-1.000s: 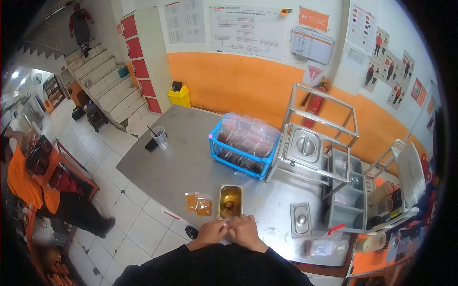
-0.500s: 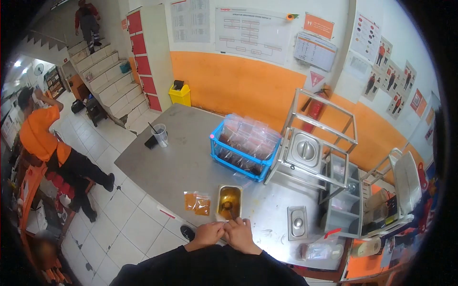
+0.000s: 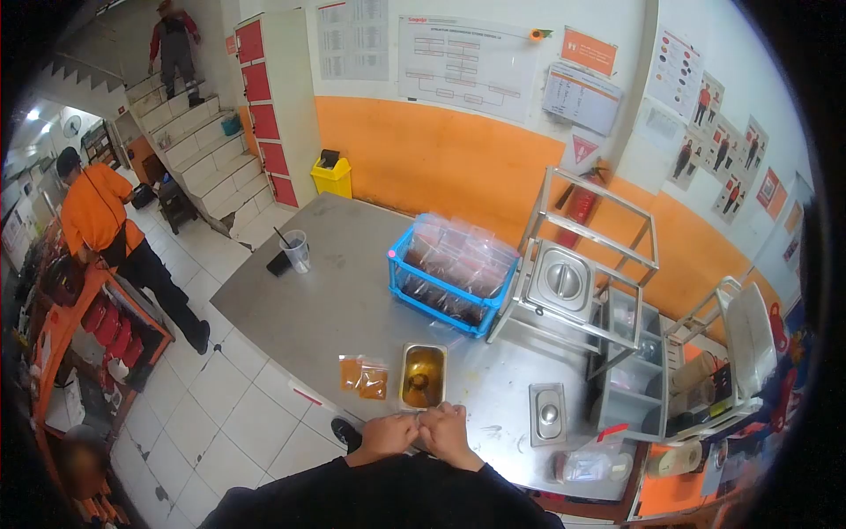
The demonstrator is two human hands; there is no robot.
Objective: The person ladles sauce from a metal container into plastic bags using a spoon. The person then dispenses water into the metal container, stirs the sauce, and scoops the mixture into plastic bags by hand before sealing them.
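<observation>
Both hands meet at the table's near edge, just below a steel pan [image 3: 423,377] with an orange-brown sauce and a dark round utensil end in it. My left hand [image 3: 388,437] is closed, its fingertips pressed against those of my right hand [image 3: 448,434], which is closed too. Whatever lies between the fingers is hidden. To the left of the pan, two small clear sachets [image 3: 364,376] filled with orange sauce lie flat, overlapping. A steel lid [image 3: 548,414] with a knob rests to the right of my right hand.
A blue crate [image 3: 445,286] holds many filled plastic bags. A steel rack [image 3: 577,251] stands beside grey bins [image 3: 630,401]. A plastic cup [image 3: 297,251] sits at the far left. One person in orange [image 3: 101,212] stands left; another [image 3: 176,48] is on the stairs.
My hands stay together near the pan, with only a slight shift of the fingers. The person in orange has lowered an arm to the shelf; the person on the stairs has turned.
</observation>
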